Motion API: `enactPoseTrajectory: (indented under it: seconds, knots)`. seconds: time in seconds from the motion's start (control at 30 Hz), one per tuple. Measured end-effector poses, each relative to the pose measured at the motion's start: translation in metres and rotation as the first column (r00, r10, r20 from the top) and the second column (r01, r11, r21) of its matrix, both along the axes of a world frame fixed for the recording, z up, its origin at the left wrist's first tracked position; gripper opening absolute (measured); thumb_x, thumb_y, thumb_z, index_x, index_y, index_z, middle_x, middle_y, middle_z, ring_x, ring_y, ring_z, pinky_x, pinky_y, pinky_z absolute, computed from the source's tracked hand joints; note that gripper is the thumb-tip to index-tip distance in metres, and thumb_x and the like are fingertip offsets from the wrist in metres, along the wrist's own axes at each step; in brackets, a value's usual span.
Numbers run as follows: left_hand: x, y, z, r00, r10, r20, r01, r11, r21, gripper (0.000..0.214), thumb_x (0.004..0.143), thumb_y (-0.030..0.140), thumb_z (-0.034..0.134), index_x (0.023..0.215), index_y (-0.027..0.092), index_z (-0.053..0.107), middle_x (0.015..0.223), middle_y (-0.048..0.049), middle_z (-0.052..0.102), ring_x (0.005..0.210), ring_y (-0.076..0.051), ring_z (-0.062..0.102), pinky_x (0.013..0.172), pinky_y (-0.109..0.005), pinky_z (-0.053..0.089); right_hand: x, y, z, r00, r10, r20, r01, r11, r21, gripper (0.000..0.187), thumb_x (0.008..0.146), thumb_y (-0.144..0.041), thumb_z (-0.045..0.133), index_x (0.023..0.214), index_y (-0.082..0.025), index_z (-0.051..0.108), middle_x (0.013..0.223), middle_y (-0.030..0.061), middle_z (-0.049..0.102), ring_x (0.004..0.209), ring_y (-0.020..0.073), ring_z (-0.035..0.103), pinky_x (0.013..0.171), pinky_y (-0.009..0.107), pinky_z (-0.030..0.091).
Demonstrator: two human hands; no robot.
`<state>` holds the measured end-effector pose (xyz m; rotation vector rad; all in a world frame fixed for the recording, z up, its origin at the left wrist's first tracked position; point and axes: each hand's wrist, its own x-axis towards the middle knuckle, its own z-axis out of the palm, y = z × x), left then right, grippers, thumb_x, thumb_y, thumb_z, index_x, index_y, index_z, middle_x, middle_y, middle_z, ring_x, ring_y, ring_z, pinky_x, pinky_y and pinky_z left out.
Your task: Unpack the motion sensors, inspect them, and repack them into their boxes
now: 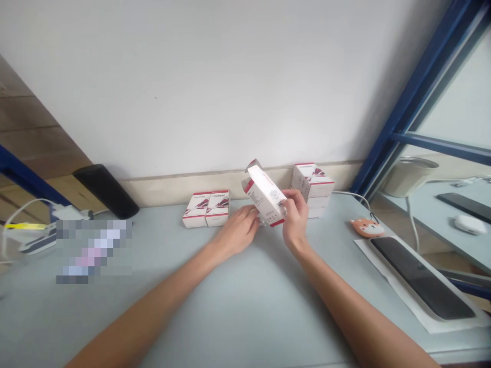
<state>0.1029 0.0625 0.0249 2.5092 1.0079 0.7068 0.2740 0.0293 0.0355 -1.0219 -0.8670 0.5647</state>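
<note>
While the right hand (pixel 295 220) pinches an open white carton (pixel 264 194), the left hand (pixel 238 231) sits just beside its lower end.
Left to right: two boxes (pixel 206 208) lie on the surface (pixel 245 317); the left grip's hold is unclear; the right grip presses on the carton, mid-frame, flap raised, contents hidden; stacked boxes (pixel 312 189) stand behind.

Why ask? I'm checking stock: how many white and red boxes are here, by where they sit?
White and red boxes side by side on the desk: 2
Open-flapped box in the right hand: 1
Stacked boxes behind that hand: 3, lower ones partly hidden
Total: 6
</note>
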Motion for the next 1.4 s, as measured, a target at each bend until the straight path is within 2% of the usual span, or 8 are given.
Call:
enactPoseTrajectory:
  seconds: [0.13,0.27,0.4,0.5,0.7,0.93,1.23,1.4]
  knots:
    - [-0.022,-0.025,0.010,0.935,0.044,0.353,0.066,0.953,-0.294,0.050,0.107,0.046,0.046,0.154,0.027,0.046,0.155,-0.0098,0.056,0.142,-0.029,0.053,0.118,-0.046,0.044,-0.015,-0.009,0.013,0.946,0.165,-0.278,-0.188,0.980,-0.058,0.018,0.076,-0.035,0.055,0.088,-0.024,0.062,0.078,-0.0016,0.058,0.072,0.0194,0.052,0.064,0.031,0.040]
    - [-0.043,-0.045,0.019,0.821,0.186,0.539,0.140,0.851,-0.507,0.061,0.101,0.059,0.056,0.150,0.025,0.049,0.153,-0.0109,0.059,0.144,-0.032,0.053,0.114,-0.042,0.050,-0.043,-0.027,0.021,0.744,0.452,-0.493,-0.553,0.830,-0.074,0.023,0.075,-0.037,0.057,0.093,-0.023,0.062,0.081,-0.0004,0.061,0.073,0.0201,0.056,0.062,0.029,0.040]
    - [-0.057,-0.054,0.012,0.696,0.293,0.656,0.129,0.847,-0.516,0.059,0.095,0.061,0.065,0.138,0.021,0.057,0.138,-0.0134,0.069,0.129,-0.033,0.065,0.103,-0.041,0.056,-0.061,-0.046,0.017,0.771,0.564,-0.295,-0.622,0.768,-0.155,0.025,0.085,-0.038,0.054,0.104,-0.023,0.063,0.099,0.0043,0.068,0.091,0.0253,0.062,0.074,0.035,0.048]
    - [-0.062,-0.058,-0.001,0.648,0.303,0.698,0.075,0.888,-0.454,0.051,0.094,0.050,0.072,0.132,0.021,0.056,0.132,-0.0126,0.071,0.122,-0.030,0.069,0.103,-0.041,0.055,-0.058,-0.053,0.012,0.906,0.317,0.280,-0.321,0.947,-0.035,0.033,0.089,-0.028,0.059,0.122,-0.025,0.060,0.123,0.0071,0.063,0.118,0.0281,0.058,0.099,0.044,0.047]
    - [-0.072,-0.064,-0.007,0.801,0.251,0.544,-0.005,0.911,-0.413,0.043,0.090,0.037,0.077,0.124,0.022,0.058,0.121,-0.0094,0.072,0.114,-0.028,0.070,0.097,-0.039,0.057,-0.047,-0.055,0.021,0.514,-0.273,0.813,-0.154,0.903,0.400,0.031,0.085,-0.011,0.063,0.113,-0.023,0.068,0.116,0.0093,0.058,0.122,0.0307,0.056,0.109,0.052,0.042]
    - [-0.088,-0.050,0.002,0.873,0.126,0.471,-0.157,0.987,0.026,0.051,0.084,0.022,0.075,0.131,0.022,0.055,0.114,-0.0089,0.073,0.100,-0.025,0.073,0.082,-0.035,0.060,-0.041,-0.047,0.022,0.513,-0.228,0.827,0.011,0.966,0.259,0.023,0.095,-0.018,0.057,0.108,-0.026,0.074,0.117,0.0103,0.061,0.120,0.0329,0.052,0.105,0.055,0.041]
    - [-0.091,-0.037,-0.002,0.955,0.001,0.296,-0.171,0.819,0.548,0.056,0.078,0.012,0.077,0.130,0.020,0.059,0.112,-0.0124,0.077,0.098,-0.027,0.074,0.086,-0.041,0.059,-0.032,-0.033,0.001,0.553,-0.039,0.832,0.050,0.999,0.013,0.023,0.082,-0.014,0.062,0.099,-0.026,0.073,0.122,0.0092,0.065,0.118,0.0338,0.052,0.097,0.051,0.047]
    - [-0.093,-0.035,-0.002,0.973,0.003,0.229,-0.143,0.789,0.598,0.050,0.082,0.014,0.075,0.129,0.020,0.060,0.111,-0.0121,0.077,0.097,-0.027,0.074,0.082,-0.040,0.058,-0.031,-0.022,-0.011,0.766,0.210,0.608,-0.091,0.971,-0.220,0.016,0.084,-0.024,0.062,0.089,-0.025,0.078,0.117,0.0084,0.068,0.107,0.0286,0.064,0.091,0.043,0.051]
